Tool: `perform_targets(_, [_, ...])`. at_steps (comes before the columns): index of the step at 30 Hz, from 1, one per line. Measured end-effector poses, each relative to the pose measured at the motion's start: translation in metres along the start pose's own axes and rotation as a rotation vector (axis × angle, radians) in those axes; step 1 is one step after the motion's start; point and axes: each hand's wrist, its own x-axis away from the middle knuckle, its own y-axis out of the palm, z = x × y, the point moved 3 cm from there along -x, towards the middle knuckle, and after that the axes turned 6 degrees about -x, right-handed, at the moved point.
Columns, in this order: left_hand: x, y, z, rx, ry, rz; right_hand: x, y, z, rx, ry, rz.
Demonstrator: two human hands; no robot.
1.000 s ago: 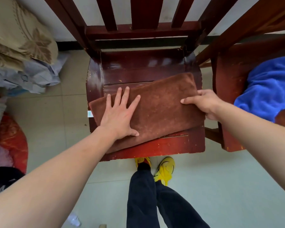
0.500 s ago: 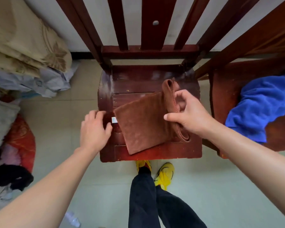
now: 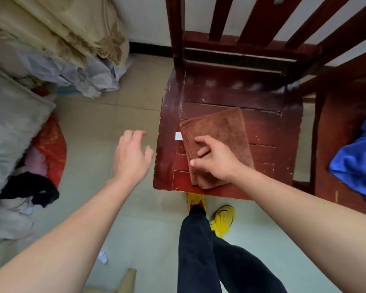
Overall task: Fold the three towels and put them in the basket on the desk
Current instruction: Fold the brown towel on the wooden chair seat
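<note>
A brown towel lies folded into a thick rectangle on the seat of a dark red wooden chair, its white tag sticking out at the left. My right hand is on the towel's near left part, fingers curled and thumb at the towel's left edge, gripping the stacked layers. My left hand hovers over the floor just left of the chair, fingers loosely spread, holding nothing. A crumpled blue towel lies on a second chair at the right. No basket or desk is in view.
Piled bedding and bags fill the upper left, with dark and red clothes heaped on the floor below them. My legs and yellow shoes stand at the chair's front edge. A pale wooden edge shows at the bottom.
The brown towel went from a long strip to a half fold to a compact rectangle lying flat. My right hand laid the fold down and now grips it; my left hand lifted off, leftward.
</note>
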Motion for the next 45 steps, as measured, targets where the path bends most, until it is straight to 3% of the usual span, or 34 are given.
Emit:
perform_targets(4, [0.000,0.007,0.061,-0.066,0.370,0.079,-0.004,-0.062,0.001,-0.217,-0.012,0.399])
perform_targets(6, [0.000,0.022,0.087,-0.133,0.494,0.044,-0.013,-0.079,-0.006,-0.291,0.028,0.370])
perform_targets(9, [-0.011,0.038,0.095,-0.242,0.347,-0.091,-0.033,-0.086,-0.011,-0.471,0.173,0.195])
perform_targets(12, [-0.023,0.045,0.086,-0.375,0.339,-0.166,-0.046,-0.113,-0.007,-0.724,0.204,0.375])
perform_targets(14, [-0.028,0.043,0.082,-0.394,0.368,-0.204,-0.037,-0.129,-0.009,-0.665,0.164,0.536])
perform_targets(16, [-0.028,0.043,0.082,-0.393,0.377,-0.236,-0.017,-0.128,-0.011,-0.558,0.121,0.558])
perform_targets(18, [-0.027,0.044,0.085,-0.397,0.375,-0.263,0.008,-0.104,-0.005,-0.537,0.130,0.396])
perform_targets(20, [-0.026,0.046,0.086,-0.410,0.377,-0.280,0.032,-0.075,0.019,-0.485,0.241,0.149])
perform_targets(22, [-0.026,0.047,0.083,-0.433,0.379,-0.280,0.052,-0.057,0.056,-0.410,0.364,0.033])
perform_targets(26, [-0.024,0.047,0.081,-0.462,0.397,-0.287,0.079,-0.079,0.115,-0.405,0.512,0.264])
perform_targets(29, [-0.024,0.042,0.085,-0.491,0.379,-0.288,0.082,-0.098,0.114,-0.239,0.406,0.484])
perform_targets(31, [-0.018,0.035,0.097,-0.444,0.441,-0.158,0.077,-0.104,0.097,-0.120,0.282,0.595])
perform_targets(33, [-0.009,0.030,0.114,-0.320,0.572,0.016,0.063,-0.097,0.074,-0.065,0.200,0.548])
perform_targets(34, [-0.006,0.032,0.122,-0.232,0.608,0.002,0.055,-0.090,0.064,-0.027,0.196,0.491])
perform_targets(35, [-0.007,0.038,0.126,-0.110,0.575,-0.089,0.046,-0.082,0.058,0.043,0.210,0.429])
perform_targets(37, [-0.016,0.055,0.130,0.159,0.323,-0.382,0.032,-0.070,0.056,0.219,0.279,0.306])
perform_targets(40, [-0.033,0.066,0.132,0.493,-0.083,-0.527,0.023,-0.074,0.060,0.098,0.348,0.249])
perform_targets(42, [-0.037,0.060,0.141,0.628,-0.229,-0.606,0.025,-0.088,0.056,0.043,0.248,0.333])
perform_targets(45, [-0.039,0.051,0.153,0.830,-0.417,-0.785,0.036,-0.098,0.036,0.338,-0.046,0.455])
